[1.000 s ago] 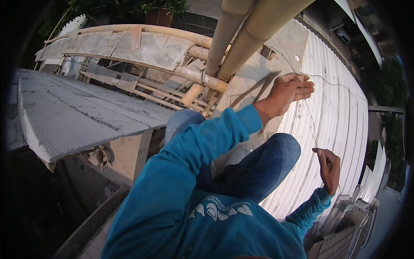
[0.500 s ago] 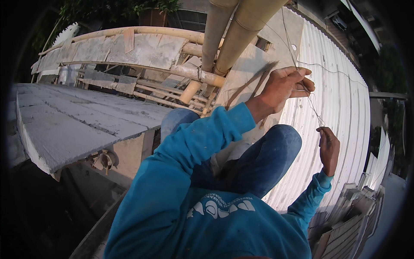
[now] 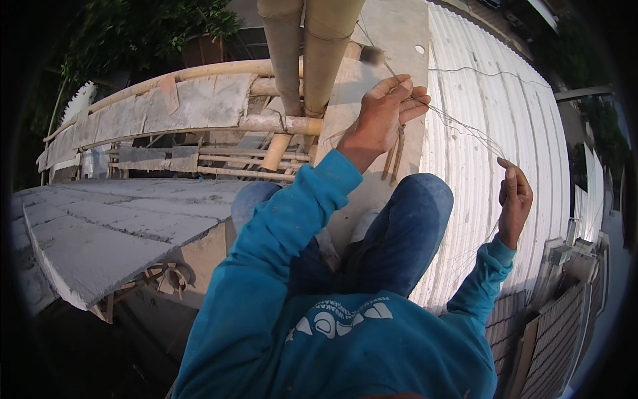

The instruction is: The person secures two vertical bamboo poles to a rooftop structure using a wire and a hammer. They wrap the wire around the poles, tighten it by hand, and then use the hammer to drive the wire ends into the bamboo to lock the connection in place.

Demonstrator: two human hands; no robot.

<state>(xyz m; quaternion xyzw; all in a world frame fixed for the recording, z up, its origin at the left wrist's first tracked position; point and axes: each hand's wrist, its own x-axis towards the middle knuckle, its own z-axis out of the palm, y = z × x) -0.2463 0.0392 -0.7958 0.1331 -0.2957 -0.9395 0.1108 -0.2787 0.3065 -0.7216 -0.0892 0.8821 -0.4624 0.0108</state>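
My left hand (image 3: pixel 389 110), in a blue sleeve, grips thin wire (image 3: pixel 465 130) between thumb and fingers, in front of the upright bamboo poles. The strands run from beyond this hand down to my right hand (image 3: pixel 515 189), whose fingertips pinch them over the white corrugated roof (image 3: pixel 505 106). Below my left hand, thin brown sticks (image 3: pixel 393 159) lie on a pale board (image 3: pixel 345 100), partly hidden by the hand.
Two thick bamboo poles (image 3: pixel 319 53) rise ahead, joining horizontal bamboo rails (image 3: pixel 222 70) with pale panels. At the left a rough concrete slab (image 3: pixel 113 239) ends above a dark drop. My jeans-clad knees (image 3: pixel 422 219) are below my hands; tiled roofs (image 3: pixel 551 332) lie at the lower right.
Both hands have risen in view; my left hand has moved leftward and my right one slightly rightward, so they are farther apart with the wire stretched between them. The view has shifted.
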